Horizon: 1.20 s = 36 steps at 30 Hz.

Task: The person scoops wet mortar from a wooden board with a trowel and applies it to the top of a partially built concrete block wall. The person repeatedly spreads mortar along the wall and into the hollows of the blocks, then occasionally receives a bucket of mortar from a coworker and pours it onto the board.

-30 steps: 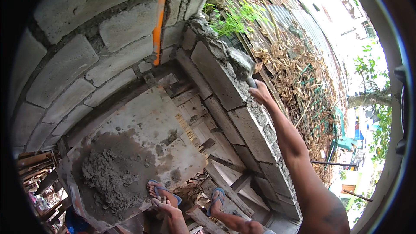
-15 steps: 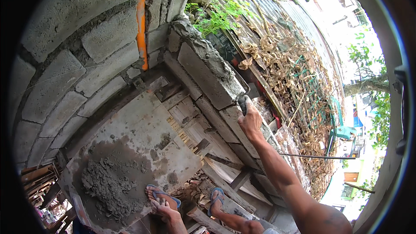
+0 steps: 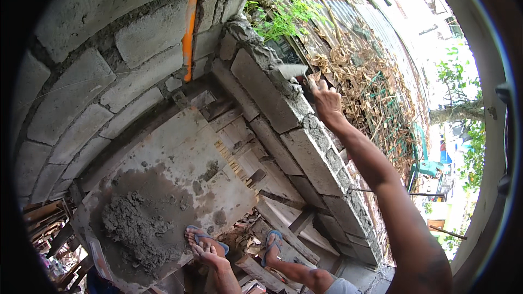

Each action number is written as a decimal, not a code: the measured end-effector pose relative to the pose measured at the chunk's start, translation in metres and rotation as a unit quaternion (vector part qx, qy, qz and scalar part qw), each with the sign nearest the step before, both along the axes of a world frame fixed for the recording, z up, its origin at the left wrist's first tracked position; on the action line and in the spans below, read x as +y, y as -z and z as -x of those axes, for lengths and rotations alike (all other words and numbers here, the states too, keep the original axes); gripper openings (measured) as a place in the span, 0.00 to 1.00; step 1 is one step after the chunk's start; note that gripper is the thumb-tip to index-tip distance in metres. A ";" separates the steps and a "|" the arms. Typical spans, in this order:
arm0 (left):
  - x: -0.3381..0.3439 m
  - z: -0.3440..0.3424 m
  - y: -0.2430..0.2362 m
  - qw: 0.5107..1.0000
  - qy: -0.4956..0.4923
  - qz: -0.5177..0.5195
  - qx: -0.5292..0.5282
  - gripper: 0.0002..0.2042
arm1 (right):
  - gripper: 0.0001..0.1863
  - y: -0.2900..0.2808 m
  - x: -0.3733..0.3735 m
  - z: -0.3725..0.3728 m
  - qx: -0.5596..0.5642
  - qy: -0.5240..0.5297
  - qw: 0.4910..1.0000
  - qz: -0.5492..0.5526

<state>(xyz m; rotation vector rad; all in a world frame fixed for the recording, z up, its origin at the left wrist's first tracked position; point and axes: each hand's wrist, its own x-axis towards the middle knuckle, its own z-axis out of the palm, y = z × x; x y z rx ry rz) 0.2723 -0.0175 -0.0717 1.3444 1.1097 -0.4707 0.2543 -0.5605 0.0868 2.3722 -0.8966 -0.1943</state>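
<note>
My right hand [image 3: 327, 100] is closed round the handle of a trowel [image 3: 294, 71] at the outer side of the block wall [image 3: 267, 90]. Its grey blade touches the wet mortar [image 3: 261, 54] along the wall's top; the handle is mostly hidden by my fingers. Low in the view, my left hand [image 3: 208, 255] hangs with loosely bent fingers apart and nothing visible in it. It is in front of my sandalled foot [image 3: 201, 238], beside a heap of wet mortar [image 3: 136, 228] on a flat board [image 3: 174, 136].
A taller block wall [image 3: 76, 98] curves round the left, with an orange pipe [image 3: 190, 27] at its corner. Beyond the low wall lies a corrugated roof [image 3: 354, 16] with dry leaves [image 3: 365, 81]. Thin rods [image 3: 425, 194] jut out at the right. Wooden planks [image 3: 286, 228] lie underfoot.
My right hand has moved farther up along the wall with the trowel, whose blade now shows against the mortar. The left hand stays low, its fingers turned up slightly. The view has shifted a little.
</note>
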 end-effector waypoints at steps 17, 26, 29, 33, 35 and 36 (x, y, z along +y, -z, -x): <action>0.068 -0.016 0.009 0.946 -0.262 -0.143 -0.123 0.18 | 0.23 0.267 0.539 -0.129 -0.106 0.151 0.608 -0.772; 0.075 -0.051 -0.033 0.914 -0.375 -0.112 -0.109 0.20 | 0.22 0.292 0.599 -0.083 -0.064 0.132 0.603 -0.784; 0.074 -0.057 -0.038 0.886 -0.438 -0.074 -0.129 0.19 | 0.26 0.285 0.591 -0.044 -0.157 0.047 0.618 -0.769; 0.090 -0.052 -0.027 0.905 -0.389 -0.119 -0.122 0.19 | 0.23 0.357 0.661 -0.115 -0.138 0.286 0.522 -0.792; 0.098 -0.043 -0.021 0.909 -0.394 -0.111 -0.074 0.21 | 0.23 0.382 0.682 -0.151 -0.212 0.333 0.417 -0.819; 0.096 -0.038 -0.022 0.914 -0.380 -0.121 -0.070 0.21 | 0.23 0.382 0.680 -0.158 -0.246 0.288 0.361 -0.852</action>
